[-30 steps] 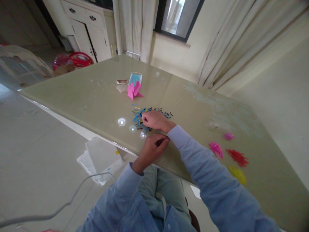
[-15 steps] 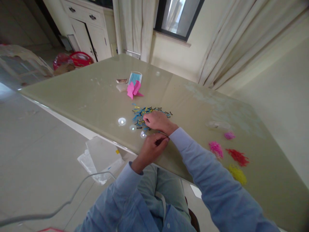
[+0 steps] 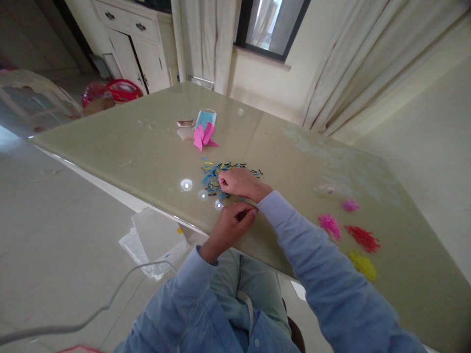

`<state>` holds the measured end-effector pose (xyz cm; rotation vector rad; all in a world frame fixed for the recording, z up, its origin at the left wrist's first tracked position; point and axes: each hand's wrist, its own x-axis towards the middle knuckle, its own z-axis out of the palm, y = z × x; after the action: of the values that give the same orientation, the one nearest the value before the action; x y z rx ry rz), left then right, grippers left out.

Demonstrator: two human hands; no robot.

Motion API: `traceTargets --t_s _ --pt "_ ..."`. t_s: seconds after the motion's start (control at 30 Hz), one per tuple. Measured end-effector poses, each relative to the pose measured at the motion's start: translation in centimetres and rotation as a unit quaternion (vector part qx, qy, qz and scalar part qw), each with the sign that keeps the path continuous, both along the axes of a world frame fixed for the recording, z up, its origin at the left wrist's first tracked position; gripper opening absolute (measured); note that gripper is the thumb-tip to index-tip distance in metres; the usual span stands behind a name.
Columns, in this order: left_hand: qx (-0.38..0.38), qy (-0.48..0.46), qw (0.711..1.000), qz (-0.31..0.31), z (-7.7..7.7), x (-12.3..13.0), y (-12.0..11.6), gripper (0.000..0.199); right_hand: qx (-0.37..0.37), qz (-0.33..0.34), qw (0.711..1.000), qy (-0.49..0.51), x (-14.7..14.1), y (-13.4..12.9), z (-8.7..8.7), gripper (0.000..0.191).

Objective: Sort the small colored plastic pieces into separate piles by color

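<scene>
A loose pile of small blue, yellow and black strips [image 3: 210, 174] lies on the greenish tabletop [image 3: 154, 162]. Over the right part of this pile is my right hand [image 3: 238, 181], its fingers curled; whatever they pinch is hidden. My left hand [image 3: 232, 221] is closed near the table's front edge, close to my right wrist, thumb and fingers together, and what it grips is too small to name. Farther right lie a pink bundle [image 3: 329, 226], a red bundle [image 3: 362, 238], a yellow bundle [image 3: 362, 264] and a smaller pink bundle [image 3: 350, 205].
Beyond the pile lie a pink folded paper shape [image 3: 204, 136], a blue face mask [image 3: 206, 117] and a small brown-and-white item [image 3: 185, 123]. A clear plastic bag [image 3: 333, 189] lies at the right. A grey cable [image 3: 110, 300] runs at the lower left.
A thin dark strand seen between my left hand and right wrist no longer shows clearly. Both hands are in nearly the same places.
</scene>
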<state>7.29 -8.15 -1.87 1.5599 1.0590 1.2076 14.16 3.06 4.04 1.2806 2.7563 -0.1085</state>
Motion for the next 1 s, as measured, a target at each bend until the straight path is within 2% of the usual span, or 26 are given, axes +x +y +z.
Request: traceTargets --t_s 0.27,0.37,0.43,0.47,0.53,0.6,0.67,0.73,0.83,0.93,1.0 --pt "-0.005 0.018 1.0 0.005 0.1 -0.1 -0.1 0.022 0.04 -0.06 0.997 0.009 2.4 -1.1 1.6 0.022" --pt "-0.007 0.023 1.0 0.009 0.1 -0.2 -0.2 0.022 0.018 -0.084 0.992 0.096 3.8 -1.3 1.7 0.017" --pt "-0.009 0.02 1.0 0.008 0.3 -0.2 -0.2 0.022 -0.043 -0.096 0.973 0.207 4.8 -1.8 1.4 0.013" --pt "-0.011 0.017 1.0 0.007 0.3 -0.2 -0.3 0.022 -0.088 -0.103 0.954 0.268 5.4 -2.2 1.3 0.013" --pt "-0.012 0.018 1.0 0.007 0.5 -0.2 -0.4 0.021 -0.193 -0.126 0.896 0.379 6.4 -3.4 1.0 0.015" --pt "-0.011 0.025 1.0 0.009 0.7 -0.3 -0.5 0.021 -0.289 -0.159 0.819 0.47 7.4 -4.9 0.9 0.02" --pt "-0.005 0.037 0.999 0.011 0.7 -0.3 -0.6 0.021 -0.354 -0.192 0.736 0.545 8.4 -6.5 0.8 0.025" --pt "0.001 0.046 0.999 0.014 0.7 -0.4 -0.6 0.021 -0.392 -0.218 0.66 0.603 9.4 -8.0 0.8 0.027" --pt "0.0 0.055 0.998 0.018 0.6 -0.4 -0.6 0.023 -0.425 -0.235 0.571 0.662 10.8 -10.0 0.9 0.028" --pt "-0.005 0.064 0.998 0.02 0.6 -0.5 -0.6 0.023 -0.431 -0.236 0.506 0.709 12.1 -11.7 1.1 0.025" --pt "-0.006 0.076 0.997 0.027 0.5 -0.6 -0.6 0.022 -0.419 -0.235 0.477 0.736 12.9 -12.7 1.2 0.024"
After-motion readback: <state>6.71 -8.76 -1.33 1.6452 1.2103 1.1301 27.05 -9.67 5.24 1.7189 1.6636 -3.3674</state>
